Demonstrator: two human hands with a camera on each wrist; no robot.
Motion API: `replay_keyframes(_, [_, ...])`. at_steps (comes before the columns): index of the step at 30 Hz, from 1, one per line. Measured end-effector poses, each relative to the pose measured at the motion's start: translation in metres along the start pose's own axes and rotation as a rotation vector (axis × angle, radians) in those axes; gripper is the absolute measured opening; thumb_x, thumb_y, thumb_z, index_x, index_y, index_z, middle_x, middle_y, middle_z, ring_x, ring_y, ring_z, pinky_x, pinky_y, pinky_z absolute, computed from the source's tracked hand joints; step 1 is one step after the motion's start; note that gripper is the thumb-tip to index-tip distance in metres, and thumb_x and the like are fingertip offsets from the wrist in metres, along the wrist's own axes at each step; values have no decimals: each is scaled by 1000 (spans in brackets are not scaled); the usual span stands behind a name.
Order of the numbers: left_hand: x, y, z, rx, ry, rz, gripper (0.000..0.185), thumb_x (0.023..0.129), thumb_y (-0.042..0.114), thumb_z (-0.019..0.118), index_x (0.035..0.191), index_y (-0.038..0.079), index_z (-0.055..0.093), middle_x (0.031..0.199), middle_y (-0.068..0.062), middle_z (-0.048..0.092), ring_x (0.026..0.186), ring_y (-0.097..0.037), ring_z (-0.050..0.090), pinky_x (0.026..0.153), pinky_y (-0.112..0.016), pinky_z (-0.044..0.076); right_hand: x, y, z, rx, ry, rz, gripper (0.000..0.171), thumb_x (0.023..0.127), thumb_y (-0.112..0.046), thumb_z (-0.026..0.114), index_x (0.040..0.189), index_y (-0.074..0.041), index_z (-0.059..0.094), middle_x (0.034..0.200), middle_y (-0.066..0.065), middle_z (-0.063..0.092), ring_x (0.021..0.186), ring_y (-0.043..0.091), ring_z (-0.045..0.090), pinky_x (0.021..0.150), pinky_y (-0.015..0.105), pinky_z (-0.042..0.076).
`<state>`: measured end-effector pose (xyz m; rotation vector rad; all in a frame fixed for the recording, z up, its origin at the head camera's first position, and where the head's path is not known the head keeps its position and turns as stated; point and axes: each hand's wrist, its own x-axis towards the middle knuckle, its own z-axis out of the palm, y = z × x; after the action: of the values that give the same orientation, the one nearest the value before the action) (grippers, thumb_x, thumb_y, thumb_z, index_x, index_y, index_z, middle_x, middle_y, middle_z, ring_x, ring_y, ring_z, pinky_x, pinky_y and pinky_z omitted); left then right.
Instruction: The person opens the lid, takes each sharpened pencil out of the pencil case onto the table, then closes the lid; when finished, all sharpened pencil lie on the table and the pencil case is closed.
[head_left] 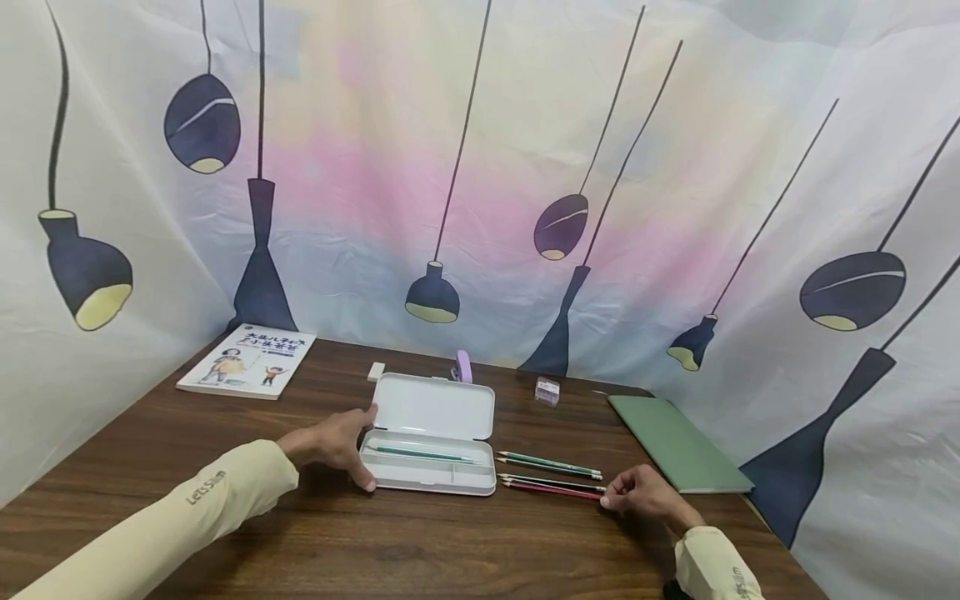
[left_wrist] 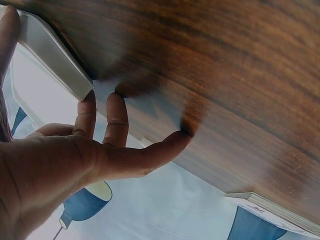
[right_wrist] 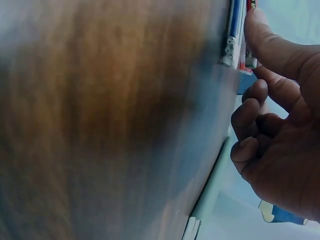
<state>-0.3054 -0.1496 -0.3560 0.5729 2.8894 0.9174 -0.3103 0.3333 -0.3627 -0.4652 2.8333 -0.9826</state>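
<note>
Pencil case (head_left: pixel 408 477): lay open on the table (head_left: pixel 337 546), near the middle, white inside and out, with the lid (head_left: pixel 435 406) tipped back toward the cloth (head_left: pixel 360 208).
Inside the case: contained one green pencil (head_left: pixel 420 454), stretched lengthwise in the base; had a small compartment at front right.
Left hand (head_left: pixel 333 442): spread wide at the case's left end; touched the case with the thumb near the front corner and with a fingertip farther back.
Right hand (head_left: pixel 648 493): pinched narrow, thumb to forefinger, on the blunt end of the red pencil (head_left: pixel 555 491); curled the remaining fingers inward.
Red pencil: lay right of the case, nearest the person, just beside a dark pencil (head_left: pixel 551 482).
Two green pencils (head_left: pixel 543 463): lay close together, just beyond the dark one, with points toward the case.
Behind the case: held a white block (head_left: pixel 377 372) and a purple object (head_left: pixel 463 367); farther right, a small clear box (head_left: pixel 547 391).
Far left: held a book (head_left: pixel 251 361).
Right side: held a green folder (head_left: pixel 678 442), near the right hand.
</note>
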Motion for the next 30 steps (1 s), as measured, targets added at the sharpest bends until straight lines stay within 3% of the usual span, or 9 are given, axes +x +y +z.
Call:
replay_keyframes(9, [0, 0, -3, 22, -1, -6, 121, 46, 29, 91, 135, -17, 23, 121, -27, 49, 117, -41, 40, 97, -51, 31, 0, -1, 10, -89, 77, 4, 20, 68, -19, 79, 72, -6, 65, 63, -4, 57, 58, 11, 47, 52, 26, 40])
replay_keyframes(13, [0, 0, -5, 26, 2, -3, 120, 46, 29, 91, 134, -17, 23, 120, -27, 49, 116, -41, 41, 97, -50, 31, 7, -11, 11, 14, 105, 16, 21, 74, -22, 75, 80, -4, 67, 70, 0, 60, 63, 14, 52, 55, 29, 44])
replay_keyframes(17, [1, 0, -5, 23, -1, 2, 120, 46, 30, 90, 134, -17, 23, 120, -26, 49, 116, -40, 41, 97, -50, 31, 24, -30, 17, 136, 95, 6, 31, 79, -28, 71, 96, -2, 68, 87, 3, 64, 77, 16, 57, 67, 36, 49])
replay_keyframes(21, [1, 0, -4, 18, 0, -1, 121, 46, 30, 90, 135, -17, 23, 120, -26, 49, 117, -40, 40, 98, -50, 30, 49, -59, 33, 130, 70, -83, 31, 79, -28, 70, 100, -4, 68, 92, 2, 64, 83, 16, 56, 72, 35, 48])
replay_keyframes(30, [0, 2, 0, 4, 6, -9, 120, 46, 27, 90, 135, -16, 22, 120, -25, 50, 116, -40, 41, 97, -50, 31, 91, -113, 77, 11, -11, -333, 23, 80, -16, 70, 100, -3, 70, 88, 2, 67, 73, 12, 55, 63, 26, 46])
